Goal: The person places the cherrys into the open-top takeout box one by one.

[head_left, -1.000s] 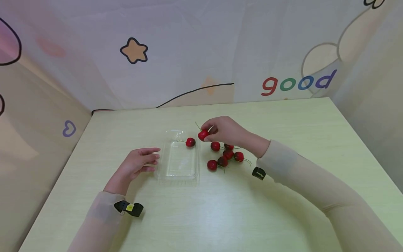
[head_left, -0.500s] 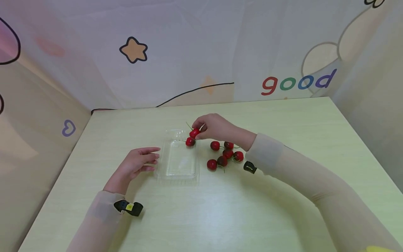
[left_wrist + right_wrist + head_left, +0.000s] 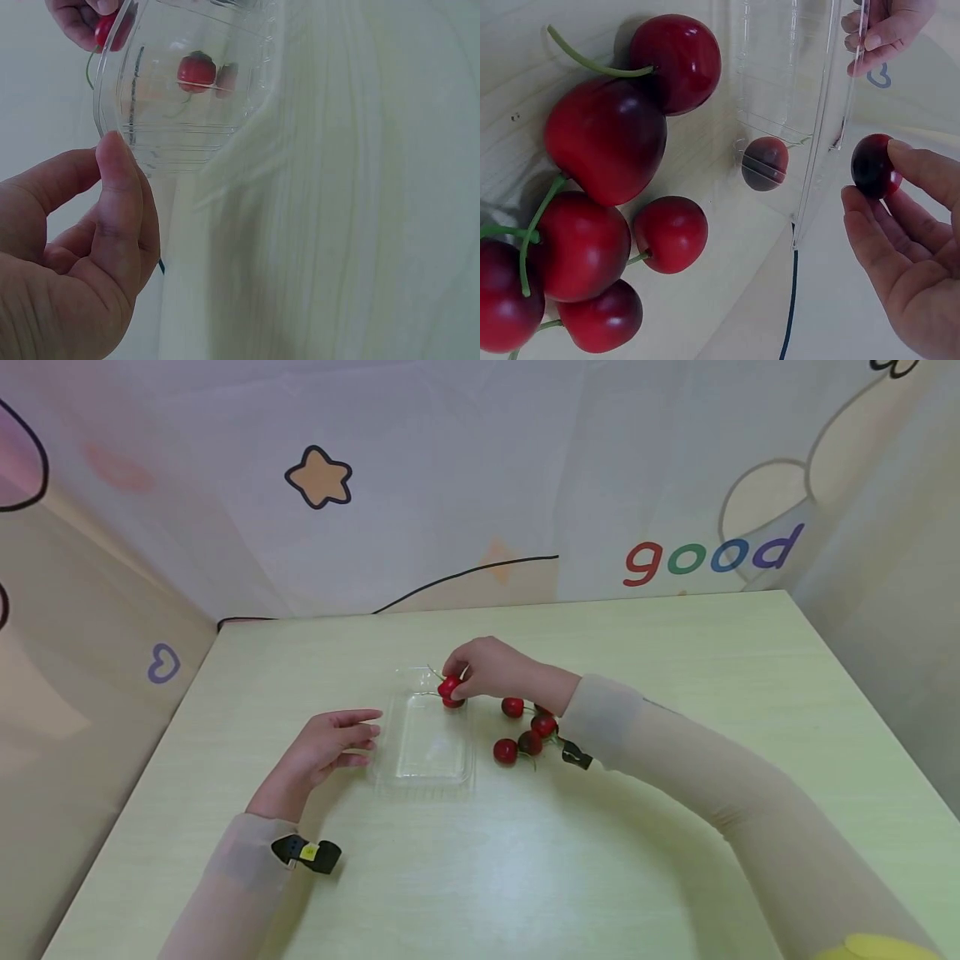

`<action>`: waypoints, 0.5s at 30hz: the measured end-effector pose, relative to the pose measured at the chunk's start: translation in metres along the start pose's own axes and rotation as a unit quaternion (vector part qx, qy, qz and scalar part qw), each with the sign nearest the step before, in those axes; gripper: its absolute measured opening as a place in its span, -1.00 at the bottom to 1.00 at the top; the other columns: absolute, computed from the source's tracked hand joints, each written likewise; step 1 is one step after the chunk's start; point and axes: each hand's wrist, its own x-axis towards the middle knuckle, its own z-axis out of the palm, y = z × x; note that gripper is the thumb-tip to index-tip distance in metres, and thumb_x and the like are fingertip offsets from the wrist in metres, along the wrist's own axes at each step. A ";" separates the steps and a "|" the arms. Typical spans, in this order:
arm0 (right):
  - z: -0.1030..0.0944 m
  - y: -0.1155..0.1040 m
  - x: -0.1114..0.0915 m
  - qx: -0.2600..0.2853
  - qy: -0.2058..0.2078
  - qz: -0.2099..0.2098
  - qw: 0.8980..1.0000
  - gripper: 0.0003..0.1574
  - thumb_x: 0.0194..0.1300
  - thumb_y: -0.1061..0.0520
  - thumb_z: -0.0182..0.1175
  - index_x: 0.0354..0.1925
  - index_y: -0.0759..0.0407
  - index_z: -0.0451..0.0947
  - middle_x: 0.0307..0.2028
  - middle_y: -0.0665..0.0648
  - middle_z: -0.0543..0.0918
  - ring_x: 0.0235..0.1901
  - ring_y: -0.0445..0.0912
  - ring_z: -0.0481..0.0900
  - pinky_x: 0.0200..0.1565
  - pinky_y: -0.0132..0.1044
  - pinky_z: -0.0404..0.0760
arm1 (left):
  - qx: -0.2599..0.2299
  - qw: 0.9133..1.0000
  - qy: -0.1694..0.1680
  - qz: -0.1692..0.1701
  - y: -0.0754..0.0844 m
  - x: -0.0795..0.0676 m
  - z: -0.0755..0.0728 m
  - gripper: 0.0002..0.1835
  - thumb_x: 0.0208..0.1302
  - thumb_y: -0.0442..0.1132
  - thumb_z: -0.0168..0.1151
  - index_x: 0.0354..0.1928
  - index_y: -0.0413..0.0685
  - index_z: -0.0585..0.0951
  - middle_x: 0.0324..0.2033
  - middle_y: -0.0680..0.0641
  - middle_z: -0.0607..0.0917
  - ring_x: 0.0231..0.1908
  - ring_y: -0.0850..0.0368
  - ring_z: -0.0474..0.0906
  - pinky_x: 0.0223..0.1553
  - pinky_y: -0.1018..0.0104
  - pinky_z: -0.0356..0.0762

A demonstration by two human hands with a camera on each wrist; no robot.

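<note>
My right hand pinches a red cherry between thumb and fingers, its thin green stem pointing up and left. That held cherry, dark on one side in the right wrist view, hangs above the rim of a clear plastic tray. Inside the tray lies another cherry, partly covered by the held one in the head view. At the tray's left side is my left hand, fingers loosely extended. Its fingertips are close to the rim; whether they touch it I cannot tell.
Several stemmed cherries lie in a loose group on the table, right of the tray and partly under my right forearm. The pale wood table ends at a printed cloth backdrop.
My right hand has moved left with the cherry, from beside the tray's right edge to over its far right part. The left hand stays in place.
</note>
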 end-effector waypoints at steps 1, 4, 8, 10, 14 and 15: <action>0.001 0.000 0.001 -0.001 -0.002 0.001 1.000 -0.55 0.38 0.21 0.31 0.20 0.25 0.61 0.06 0.21 0.74 0.04 0.00 0.68 0.13 -0.24 0.67 | -0.001 1.000 0.002 -0.002 0.000 0.000 0.000 -0.48 0.50 -0.27 0.17 0.42 -0.30 0.43 -0.26 0.13 0.72 -0.30 0.29 0.62 -0.30 0.52 0.71; 0.002 0.000 0.006 0.001 -0.004 0.001 1.000 -0.56 0.38 0.22 0.31 0.20 0.25 0.61 0.06 0.21 0.74 0.03 -0.01 0.68 0.12 -0.24 0.66 | 0.000 1.000 0.002 -0.002 0.000 0.000 0.000 -0.48 0.50 -0.27 0.16 0.42 -0.29 0.42 -0.26 0.14 0.72 -0.30 0.30 0.62 -0.29 0.52 0.71; 0.004 0.002 0.011 -0.004 -0.008 -0.007 1.000 -0.56 0.37 0.22 0.31 0.20 0.23 0.62 0.05 0.21 0.75 0.02 -0.01 0.68 0.13 -0.25 0.66 | 0.007 1.000 0.005 -0.004 -0.001 0.001 0.000 -0.49 0.51 -0.27 0.15 0.42 -0.28 0.43 -0.22 0.12 0.72 -0.30 0.30 0.62 -0.27 0.52 0.71; 0.005 0.003 0.013 -0.006 -0.013 -0.012 1.000 -0.55 0.37 0.22 0.32 0.21 0.23 0.61 0.06 0.21 0.74 0.03 0.00 0.67 0.15 -0.25 0.66 | 0.010 1.000 0.005 -0.006 -0.002 0.001 0.000 -0.49 0.51 -0.27 0.15 0.43 -0.28 0.42 -0.20 0.10 0.72 -0.29 0.30 0.62 -0.27 0.52 0.71; 0.008 0.006 0.016 -0.014 -0.025 -0.021 0.999 -0.53 0.37 0.22 0.33 0.22 0.22 0.60 0.08 0.20 0.73 0.07 0.02 0.66 0.19 -0.24 0.65 | 0.011 1.000 0.006 -0.007 -0.002 0.000 0.000 -0.48 0.51 -0.26 0.15 0.43 -0.28 0.42 -0.19 0.08 0.73 -0.30 0.29 0.63 -0.27 0.51 0.71; 0.008 0.007 0.016 -0.017 -0.028 -0.023 0.999 -0.53 0.37 0.22 0.33 0.22 0.22 0.61 0.08 0.20 0.73 0.07 0.02 0.66 0.20 -0.23 0.64 | 0.010 1.000 0.005 -0.007 -0.002 0.000 0.000 -0.48 0.51 -0.26 0.15 0.43 -0.28 0.42 -0.20 0.09 0.73 -0.31 0.29 0.63 -0.27 0.51 0.71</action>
